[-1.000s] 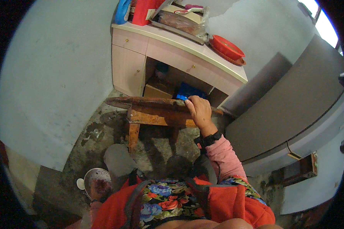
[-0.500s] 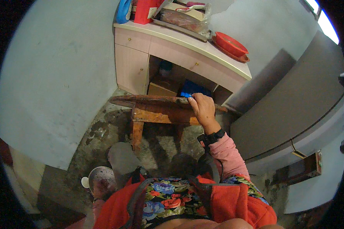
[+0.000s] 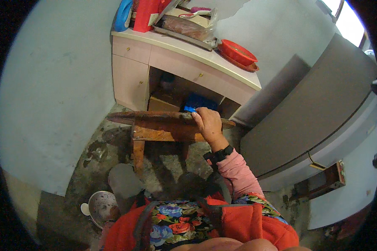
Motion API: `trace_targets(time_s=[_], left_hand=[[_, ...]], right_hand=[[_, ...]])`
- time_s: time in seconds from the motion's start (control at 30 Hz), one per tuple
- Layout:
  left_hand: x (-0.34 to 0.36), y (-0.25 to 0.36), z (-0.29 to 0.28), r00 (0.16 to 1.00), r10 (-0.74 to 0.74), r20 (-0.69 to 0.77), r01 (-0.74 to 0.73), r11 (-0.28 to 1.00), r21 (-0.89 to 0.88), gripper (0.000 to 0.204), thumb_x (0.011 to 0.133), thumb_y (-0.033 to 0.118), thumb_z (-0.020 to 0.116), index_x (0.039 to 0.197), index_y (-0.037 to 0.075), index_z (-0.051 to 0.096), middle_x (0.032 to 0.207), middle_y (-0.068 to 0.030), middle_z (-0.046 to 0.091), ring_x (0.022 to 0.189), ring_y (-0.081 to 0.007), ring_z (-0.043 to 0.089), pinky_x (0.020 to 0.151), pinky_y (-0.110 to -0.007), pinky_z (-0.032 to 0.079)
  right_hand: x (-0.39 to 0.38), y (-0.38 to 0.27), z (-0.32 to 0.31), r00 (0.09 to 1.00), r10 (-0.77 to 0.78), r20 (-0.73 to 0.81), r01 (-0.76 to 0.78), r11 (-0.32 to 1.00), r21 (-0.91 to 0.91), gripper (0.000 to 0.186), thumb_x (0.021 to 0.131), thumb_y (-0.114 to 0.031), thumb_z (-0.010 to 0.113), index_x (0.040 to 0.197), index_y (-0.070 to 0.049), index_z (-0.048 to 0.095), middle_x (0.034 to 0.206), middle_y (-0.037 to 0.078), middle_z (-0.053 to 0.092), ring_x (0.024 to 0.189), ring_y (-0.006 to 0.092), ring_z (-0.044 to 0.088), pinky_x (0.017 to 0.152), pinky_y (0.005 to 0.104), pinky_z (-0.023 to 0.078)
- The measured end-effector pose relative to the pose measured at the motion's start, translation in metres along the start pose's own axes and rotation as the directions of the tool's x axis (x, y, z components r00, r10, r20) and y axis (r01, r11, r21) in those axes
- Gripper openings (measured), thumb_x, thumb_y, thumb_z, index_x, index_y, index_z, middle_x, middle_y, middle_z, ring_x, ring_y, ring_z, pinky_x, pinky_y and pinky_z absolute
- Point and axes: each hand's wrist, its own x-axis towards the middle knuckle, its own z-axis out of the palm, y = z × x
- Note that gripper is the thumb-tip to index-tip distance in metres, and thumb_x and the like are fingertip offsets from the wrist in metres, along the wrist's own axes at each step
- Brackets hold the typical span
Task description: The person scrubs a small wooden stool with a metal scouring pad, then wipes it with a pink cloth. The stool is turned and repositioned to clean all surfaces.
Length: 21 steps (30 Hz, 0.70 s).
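My right hand [image 3: 209,125], in a pink sleeve with a dark wristband, is closed over the edge of a worn wooden board [image 3: 155,115]. Its thumb lies along the near side. Seen nearly edge-on, the board rests at a brown wooden stool [image 3: 155,133] in front of me. At lower left, beside my leg, stands a light-rimmed round pot [image 3: 103,204] with a pale knob or handle at its side and dark specks inside. My left hand [image 3: 111,215] is by the near rim of this pot, mostly hidden by my red garment and hard to make out; its fingers do not show.
Beyond the stool stands a pale cabinet [image 3: 132,74] with a red basin [image 3: 238,53], a tray [image 3: 184,37] with a plastic-wrapped item, and bottles on top. A grey fridge [image 3: 305,108] flanks the right side, a wall [image 3: 50,96] the left. The floor [image 3: 94,157] is stained.
The whole scene has shifted slightly left and down in view. My right hand keeps its hold on the board. Less of my left hand shows in the pot.
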Motion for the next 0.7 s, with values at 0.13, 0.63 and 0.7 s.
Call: trace_targets(time_s=[0.13, 0.63, 0.7], left_hand=[[0.005, 0.004, 0.000, 1.000, -0.001, -0.018, 0.001, 1.000, 0.000, 0.028, 0.092, 0.036, 0.060, 0.094, 0.008, 0.066, 0.085, -0.0088, 0.067, 0.080, -0.0236, 0.063, 0.067, -0.041, 0.052], [0.010, -0.012, -0.003, 0.998, -0.021, -0.062, 0.020, 1.000, -0.017, 0.030, 0.094, 0.037, 0.058, 0.097, 0.008, 0.065, 0.088, -0.0071, 0.066, 0.082, -0.0210, 0.063, 0.068, -0.038, 0.051], [0.008, -0.014, -0.006, 0.998, -0.023, -0.067, 0.022, 1.000, -0.015, 0.030, 0.094, 0.037, 0.058, 0.097, 0.008, 0.065, 0.088, -0.0068, 0.066, 0.083, -0.0206, 0.063, 0.068, -0.038, 0.051]], right_hand=[[-0.002, 0.000, 0.002, 1.000, 0.003, -0.024, -0.003, 1.000, 0.008, 0.036, 0.097, -0.038, 0.047, 0.097, -0.007, 0.065, 0.091, 0.014, 0.066, 0.089, 0.0360, 0.060, 0.079, 0.0459, 0.044], [-0.003, 0.001, 0.006, 0.995, -0.032, -0.092, 0.033, 0.999, 0.008, 0.031, 0.096, -0.035, 0.051, 0.098, -0.007, 0.064, 0.092, 0.014, 0.066, 0.087, 0.0358, 0.060, 0.078, 0.0454, 0.044], [-0.003, 0.001, 0.005, 0.993, -0.041, -0.109, 0.044, 0.999, 0.017, 0.031, 0.096, -0.035, 0.051, 0.097, -0.007, 0.064, 0.091, 0.014, 0.066, 0.087, 0.0359, 0.060, 0.078, 0.0455, 0.044]])
